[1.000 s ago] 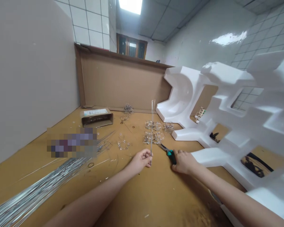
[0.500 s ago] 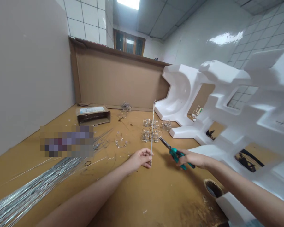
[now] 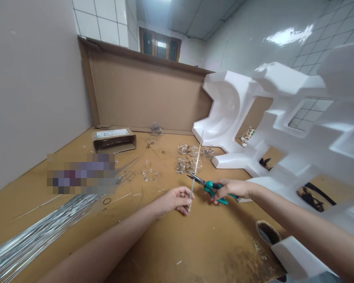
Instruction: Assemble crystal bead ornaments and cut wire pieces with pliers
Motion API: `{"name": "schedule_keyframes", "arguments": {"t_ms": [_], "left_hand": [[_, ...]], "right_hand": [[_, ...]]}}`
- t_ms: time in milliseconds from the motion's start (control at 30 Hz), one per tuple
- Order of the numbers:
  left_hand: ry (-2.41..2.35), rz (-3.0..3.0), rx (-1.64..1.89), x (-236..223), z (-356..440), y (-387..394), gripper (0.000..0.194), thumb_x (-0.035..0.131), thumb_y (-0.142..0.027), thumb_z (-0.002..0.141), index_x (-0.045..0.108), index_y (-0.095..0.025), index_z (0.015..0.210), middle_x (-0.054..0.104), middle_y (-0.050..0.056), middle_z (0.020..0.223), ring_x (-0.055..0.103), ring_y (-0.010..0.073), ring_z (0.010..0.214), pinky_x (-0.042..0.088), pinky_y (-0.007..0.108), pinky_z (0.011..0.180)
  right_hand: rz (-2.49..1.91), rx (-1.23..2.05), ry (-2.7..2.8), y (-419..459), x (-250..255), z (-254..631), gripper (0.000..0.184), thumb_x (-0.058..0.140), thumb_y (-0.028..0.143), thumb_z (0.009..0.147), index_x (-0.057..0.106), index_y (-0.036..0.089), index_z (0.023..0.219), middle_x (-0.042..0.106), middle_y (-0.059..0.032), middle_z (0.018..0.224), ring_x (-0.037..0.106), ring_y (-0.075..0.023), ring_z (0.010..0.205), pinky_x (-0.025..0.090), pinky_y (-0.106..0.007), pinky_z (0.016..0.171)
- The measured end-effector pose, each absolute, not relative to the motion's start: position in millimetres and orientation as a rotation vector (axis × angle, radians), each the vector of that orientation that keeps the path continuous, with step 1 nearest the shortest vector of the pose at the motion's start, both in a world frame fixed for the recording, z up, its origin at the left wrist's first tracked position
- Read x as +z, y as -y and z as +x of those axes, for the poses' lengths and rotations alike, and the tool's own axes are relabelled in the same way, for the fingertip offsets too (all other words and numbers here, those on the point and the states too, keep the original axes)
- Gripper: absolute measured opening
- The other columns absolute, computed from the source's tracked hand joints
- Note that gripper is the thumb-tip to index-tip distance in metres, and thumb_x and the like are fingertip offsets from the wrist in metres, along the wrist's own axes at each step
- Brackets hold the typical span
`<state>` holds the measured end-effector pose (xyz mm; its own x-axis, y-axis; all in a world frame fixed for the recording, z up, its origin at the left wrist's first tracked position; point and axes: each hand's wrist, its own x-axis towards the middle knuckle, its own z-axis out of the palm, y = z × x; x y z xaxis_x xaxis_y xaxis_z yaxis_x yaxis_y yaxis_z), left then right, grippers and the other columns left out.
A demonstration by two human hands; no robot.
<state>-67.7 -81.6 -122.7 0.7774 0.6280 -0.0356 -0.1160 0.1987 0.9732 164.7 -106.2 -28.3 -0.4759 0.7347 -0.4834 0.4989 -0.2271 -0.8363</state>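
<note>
Pinching left hand [image 3: 179,199]: we're clasping a thin bunch of wires [image 3: 197,162] between thumb and fingers, and it's rising with a lean to the right, around the middle of the table [image 3: 147,243].
Right hand [image 3: 223,190]: we're gripping the teal-handled pliers [image 3: 209,184], their nose meeting the wires in our view just above the left fingers; whether the metal is touching, we cannot tell.
Bent clusters [image 3: 187,165]: they're lying beyond the pliers, toward the table's back edge.
Long silvery sheaf [image 3: 44,228]: it's stretching toward the front-left corner.
Small cardboard box [image 3: 115,143]: it's sitting open-sided near the back-left corner.
White foam [image 3: 230,162]: it's standing along the right edge.
</note>
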Motion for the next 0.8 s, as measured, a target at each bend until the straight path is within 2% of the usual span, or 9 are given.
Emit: {"name": "schedule_keyframes", "arguments": {"t_ms": [267, 800], "left_hand": [[-0.495, 1.272, 0.494, -119, -68, 83, 0.029, 0.067, -0.035, 0.067, 0.054, -0.015, 0.085, 0.059, -0.001, 0.061, 0.058, 0.0096, 0.053, 0.049, 0.025, 0.057], [-0.489, 1.291, 0.449, -112, -68, 87, 0.027, 0.066, -0.033, 0.067, 0.055, -0.015, 0.083, 0.058, -0.002, 0.059, 0.057, 0.0087, 0.05, 0.049, 0.024, 0.055]], "right_hand": [[-1.474, 1.881, 1.719, 101, -30, 161, 0.031, 0.061, 0.02, 0.063, 0.053, 0.012, 0.093, 0.061, -0.0059, 0.083, 0.06, -0.0142, 0.067, 0.047, -0.027, 0.062], [-1.499, 1.833, 1.767, 102, -31, 157, 0.026, 0.061, 0.019, 0.061, 0.054, 0.013, 0.085, 0.059, -0.0021, 0.073, 0.056, -0.0103, 0.058, 0.044, -0.022, 0.054]]}}
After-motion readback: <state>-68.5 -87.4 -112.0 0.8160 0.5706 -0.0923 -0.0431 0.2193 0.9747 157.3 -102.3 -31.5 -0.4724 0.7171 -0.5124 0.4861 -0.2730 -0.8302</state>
